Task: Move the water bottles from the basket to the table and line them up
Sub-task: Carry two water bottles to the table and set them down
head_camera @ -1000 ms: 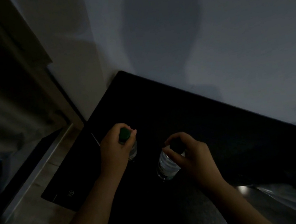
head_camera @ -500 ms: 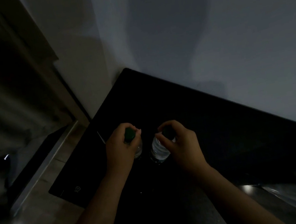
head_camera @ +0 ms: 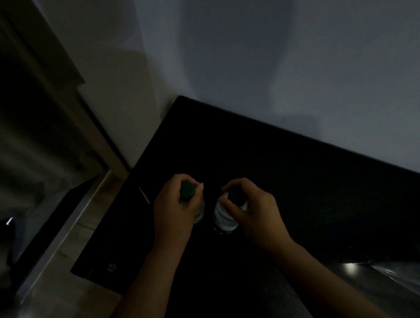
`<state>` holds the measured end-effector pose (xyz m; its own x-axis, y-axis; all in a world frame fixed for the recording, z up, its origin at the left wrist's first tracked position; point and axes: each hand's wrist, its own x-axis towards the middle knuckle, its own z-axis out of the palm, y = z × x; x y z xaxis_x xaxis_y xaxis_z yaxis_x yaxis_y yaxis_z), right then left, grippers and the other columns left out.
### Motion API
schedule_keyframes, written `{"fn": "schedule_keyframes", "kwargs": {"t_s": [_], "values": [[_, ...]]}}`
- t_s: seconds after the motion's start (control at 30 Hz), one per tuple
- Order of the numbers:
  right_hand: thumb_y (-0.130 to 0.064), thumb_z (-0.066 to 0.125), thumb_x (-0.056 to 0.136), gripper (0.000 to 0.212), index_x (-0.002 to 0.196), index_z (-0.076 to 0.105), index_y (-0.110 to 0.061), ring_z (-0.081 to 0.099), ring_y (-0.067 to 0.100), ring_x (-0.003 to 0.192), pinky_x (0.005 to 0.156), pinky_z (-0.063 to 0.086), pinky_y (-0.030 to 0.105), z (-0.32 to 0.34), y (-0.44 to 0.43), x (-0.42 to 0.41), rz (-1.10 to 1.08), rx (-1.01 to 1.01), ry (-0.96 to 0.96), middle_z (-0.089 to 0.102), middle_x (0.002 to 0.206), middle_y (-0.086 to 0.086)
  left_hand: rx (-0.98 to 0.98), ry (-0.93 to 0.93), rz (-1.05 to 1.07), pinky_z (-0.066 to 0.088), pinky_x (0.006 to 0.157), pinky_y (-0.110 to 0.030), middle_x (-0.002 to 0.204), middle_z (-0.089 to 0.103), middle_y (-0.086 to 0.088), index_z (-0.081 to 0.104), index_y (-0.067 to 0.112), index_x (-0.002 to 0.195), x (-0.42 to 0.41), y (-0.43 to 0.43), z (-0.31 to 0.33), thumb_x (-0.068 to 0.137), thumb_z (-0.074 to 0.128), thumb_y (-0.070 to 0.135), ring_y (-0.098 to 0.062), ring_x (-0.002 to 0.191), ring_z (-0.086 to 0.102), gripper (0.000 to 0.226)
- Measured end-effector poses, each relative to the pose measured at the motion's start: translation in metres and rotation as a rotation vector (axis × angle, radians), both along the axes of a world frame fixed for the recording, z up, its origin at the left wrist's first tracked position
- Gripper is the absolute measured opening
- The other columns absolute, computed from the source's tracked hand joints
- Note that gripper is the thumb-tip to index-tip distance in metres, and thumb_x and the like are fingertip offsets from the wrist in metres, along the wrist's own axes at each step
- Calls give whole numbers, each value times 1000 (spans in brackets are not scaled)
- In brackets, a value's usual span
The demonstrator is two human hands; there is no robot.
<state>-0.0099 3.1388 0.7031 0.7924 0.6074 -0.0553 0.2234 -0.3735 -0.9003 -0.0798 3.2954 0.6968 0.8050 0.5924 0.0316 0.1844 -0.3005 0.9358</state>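
Left hand (head_camera: 175, 215): fingers are curled round the neck of the left bottle (head_camera: 187, 190), at its green cap.
Right hand (head_camera: 254, 213): fingers are clamped on the top of the right bottle (head_camera: 223, 218).
Bottles: 2 are held upright, just beside each other, on the dark table (head_camera: 301, 171).
Wall (head_camera: 338, 56): a rounded shadow is cast on it.

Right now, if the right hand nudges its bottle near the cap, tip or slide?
Likely tips: the bottle looks tall, narrow and upright on the dark table, right hand gripping only its top. Clear plastic should flex, not shatter. Fill level, so weight, is too dark to judge.
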Motion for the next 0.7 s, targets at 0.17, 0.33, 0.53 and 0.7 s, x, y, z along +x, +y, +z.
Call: {"fn": "schedule_keyframes", "kwargs": {"t_s": [0.17,0.33,0.53,0.7], "values": [[-31,67,84,45,118,45,-51,51,-16,107,90,49,17,-2,-5,3,37,-96,7,51,112,-36,4,14,-11,51,72,-45,84,61,-5,57,13,86,-1,1,3,89,62,23,-19,82,62,11],[-44,68,77,71,139,31,-42,44,-12,110,83,41,7,3,-29,13,59,-313,-116,40,135,-23,58,108,-92,50,71,-37,86,62,-6,58,12,89,3,10,9,88,64,17,-20,83,61,8],[-41,69,82,57,132,46,-29,53,2,95,72,38,11,8,-61,17,127,-691,-219,54,126,-5,176,246,-288,48,76,-28,100,63,4,58,16,107,12,19,26,86,66,22,-13,92,59,23],[-37,68,84,46,126,51,-25,56,12,104,82,49,24,10,-74,11,165,-882,-113,55,122,-2,290,187,-383,46,76,-24,102,61,7,58,21,108,20,12,53,82,70,26,-8,93,58,29]]}}
